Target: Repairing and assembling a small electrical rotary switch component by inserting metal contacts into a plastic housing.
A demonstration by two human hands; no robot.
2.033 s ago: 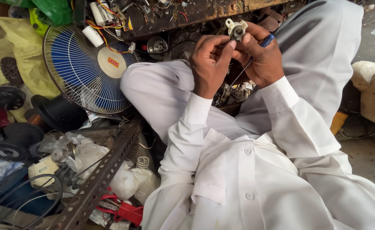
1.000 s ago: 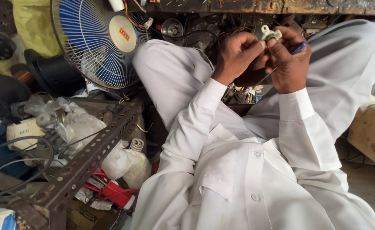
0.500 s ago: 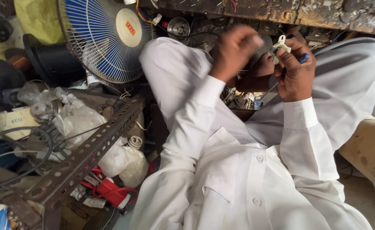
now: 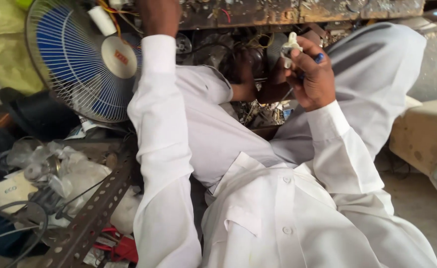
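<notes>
At the upper right of the frame, the right hand (image 4: 313, 79) was raised in front of the rusty desk (image 4: 297, 12) edge, its fingers (image 4: 302, 55) curled tight around a small white plastic part (image 4: 290, 45) that stuck up just above the knuckles. A tool with a blue handle (image 4: 318, 58) was gripped in the same fist, its blue end showing beside the index finger; the shaft below was mostly hidden by the palm. The white sleeve of that arm ran down toward the lower right.

Up at the top centre-left, the left hand (image 4: 158, 16) reached to the top edge of the picture, close to the tangle of coloured wires (image 4: 110, 12) at the desk's edge. Only the wrist and the back of the hand showed, so whether its fingers were open or closed around anything could not be told. Its long white sleeve crossed the middle of the frame.

At the upper left, just beside that sleeve, stood a fan with blue blades (image 4: 82, 62) behind a white wire guard. In the lower left, a perforated metal angle bar (image 4: 92, 208) slanted across a heap of clear plastic wrapping (image 4: 55, 166) and black cables (image 4: 15, 218), with a red object (image 4: 121, 246) under it. Between the two arms, in shadow beneath the desk, lay a dark clutter of small metal pieces (image 4: 258, 111). A beige cushion-like block (image 4: 419, 136) sat at the right edge.
</notes>
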